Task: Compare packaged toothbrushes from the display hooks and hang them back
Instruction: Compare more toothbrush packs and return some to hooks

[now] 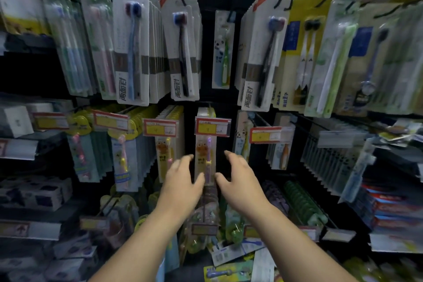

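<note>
toothbrush packs point(132, 48) crowd dark wall point(207, 36)

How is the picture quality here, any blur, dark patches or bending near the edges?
Head view: dim, with near-black background gaps; head view: left hand and right hand are motion-smeared, the purple toothbrush pack between them sharper; head view: wide-angle distortion tilts outer packs, corners soft.
</note>
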A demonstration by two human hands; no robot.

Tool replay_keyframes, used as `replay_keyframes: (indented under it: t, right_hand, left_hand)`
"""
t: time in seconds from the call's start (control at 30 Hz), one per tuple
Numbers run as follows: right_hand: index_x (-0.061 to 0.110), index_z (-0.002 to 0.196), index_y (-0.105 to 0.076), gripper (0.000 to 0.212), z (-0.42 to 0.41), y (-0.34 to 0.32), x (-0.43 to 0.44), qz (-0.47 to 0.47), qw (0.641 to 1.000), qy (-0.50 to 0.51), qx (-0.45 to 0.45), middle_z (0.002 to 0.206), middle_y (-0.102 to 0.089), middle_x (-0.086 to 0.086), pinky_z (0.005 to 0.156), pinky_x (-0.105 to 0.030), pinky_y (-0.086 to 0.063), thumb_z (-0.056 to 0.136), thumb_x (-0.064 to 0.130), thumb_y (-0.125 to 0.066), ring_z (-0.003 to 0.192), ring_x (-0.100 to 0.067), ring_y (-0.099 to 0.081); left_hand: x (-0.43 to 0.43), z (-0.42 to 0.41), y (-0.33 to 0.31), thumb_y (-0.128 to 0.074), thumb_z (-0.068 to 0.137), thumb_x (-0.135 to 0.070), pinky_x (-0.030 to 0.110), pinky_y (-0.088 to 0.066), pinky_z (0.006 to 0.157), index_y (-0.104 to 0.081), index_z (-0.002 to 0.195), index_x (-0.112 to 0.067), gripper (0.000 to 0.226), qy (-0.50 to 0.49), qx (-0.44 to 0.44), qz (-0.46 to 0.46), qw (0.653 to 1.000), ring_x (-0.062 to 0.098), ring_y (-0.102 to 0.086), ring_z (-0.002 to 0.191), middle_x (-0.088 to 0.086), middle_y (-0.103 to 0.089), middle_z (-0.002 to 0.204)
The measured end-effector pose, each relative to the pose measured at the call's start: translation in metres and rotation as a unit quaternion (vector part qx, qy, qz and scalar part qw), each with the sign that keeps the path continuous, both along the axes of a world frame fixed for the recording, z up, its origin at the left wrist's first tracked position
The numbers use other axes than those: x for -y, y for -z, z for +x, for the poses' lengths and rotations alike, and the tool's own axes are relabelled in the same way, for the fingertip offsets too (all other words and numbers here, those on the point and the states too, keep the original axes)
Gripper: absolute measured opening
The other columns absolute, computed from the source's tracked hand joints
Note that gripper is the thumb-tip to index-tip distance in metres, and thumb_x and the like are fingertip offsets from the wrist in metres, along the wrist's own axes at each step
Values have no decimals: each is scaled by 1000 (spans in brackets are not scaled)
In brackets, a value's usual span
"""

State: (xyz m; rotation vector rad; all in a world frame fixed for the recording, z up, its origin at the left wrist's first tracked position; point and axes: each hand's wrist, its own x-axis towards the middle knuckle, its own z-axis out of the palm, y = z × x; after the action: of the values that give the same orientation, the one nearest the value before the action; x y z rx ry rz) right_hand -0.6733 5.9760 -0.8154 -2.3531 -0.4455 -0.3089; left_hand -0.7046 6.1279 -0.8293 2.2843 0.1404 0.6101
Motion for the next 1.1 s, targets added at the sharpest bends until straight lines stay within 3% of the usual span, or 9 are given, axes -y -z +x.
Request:
replay_keyframes:
  t: [0.1, 0.2, 0.3, 0.43, 0.57, 0.73, 0.9, 0.97, 1.1]
  right_hand:
    - [24, 157, -32, 63, -17, -19, 10, -40, 999, 0, 28, 158, -36, 3, 115, -36, -41, 101, 35, -59, 144, -18, -40]
    - [26, 152, -38, 58, -35, -44, 22, -70, 997, 0, 41, 151, -44, 4, 108, -37, -48, 100, 39, -60, 136, -17, -49]
    - [26, 145, -48, 50, -47, -75, 37, -80, 995, 14, 62, 142, -54, 5, 103, -36, -50, 98, 40, -61, 128, -15, -55]
    - [20, 126, -61, 31, -51, -121, 60, 25, 994, 46, 97, 121, -65, 2, 91, -31, -52, 97, 31, -64, 105, -15, -63]
    - [19, 129, -58, 34, -38, -164, 82, 114, 988, 68, 80, 122, -63, 3, 93, -32, -50, 98, 34, -64, 108, -14, -60]
    - [17, 144, -51, 56, 1, -196, 89, 174, 980, 68, 69, 140, -58, -1, 107, -44, -50, 97, 44, -64, 127, -21, -56]
    - [14, 138, -57, 61, 55, -213, 77, 184, 981, 58, 28, 129, -65, -1, 94, -37, -54, 93, 55, -63, 114, -19, -62]
    - [13, 131, -60, 55, 73, -217, 74, 222, 974, 38, 12, 120, -67, 0, 87, -33, -52, 94, 55, -63, 107, -17, -64]
    - [18, 137, -58, 60, 99, -218, 72, 306, 950, -8, -55, 127, -65, 1, 80, -30, -49, 93, 59, -64, 106, -17, -63]
  left_hand:
    - [1, -26, -12, -63, 99, -36, 19, -37, 100, -48, 146, -26, 50, 35, 21, 71, 997, 12, -49, 135, -7, -55, 141]
    - [6, -42, -38, -61, 100, -43, 28, -49, 102, -49, 143, -29, 47, 77, 43, 130, 988, 10, -54, 126, -10, -59, 132]
    - [14, -52, -75, -64, 97, -45, 32, -55, 92, -55, 132, -30, 39, 100, 79, 126, 984, 9, -62, 106, -11, -64, 112]
    - [28, -48, -123, -66, 95, -48, 28, -53, 84, -58, 124, -29, 36, 102, 111, 86, 985, 8, -63, 99, -10, -66, 106]
    - [44, -30, -154, -62, 96, -55, 26, -47, 84, -51, 133, -26, 48, 119, 78, -9, 990, 13, -61, 111, -3, -62, 124]
    - [68, 12, -179, -59, 96, -59, 38, -43, 110, -31, 156, -23, 76, 147, 59, -84, 984, 23, -46, 141, 4, -42, 158]
    - [86, 61, -199, -51, 99, -63, 41, -27, 123, -12, 164, -17, 89, 140, 55, -118, 982, 26, -25, 156, 9, -22, 170]
    - [86, 81, -205, -46, 99, -65, 41, -27, 123, -9, 165, -19, 88, 140, 35, -131, 981, 28, -25, 156, 10, -20, 171]
    - [80, 116, -214, -48, 93, -75, 49, -31, 121, -8, 164, -33, 91, 150, -10, -204, 967, 33, -32, 152, 8, -26, 169]
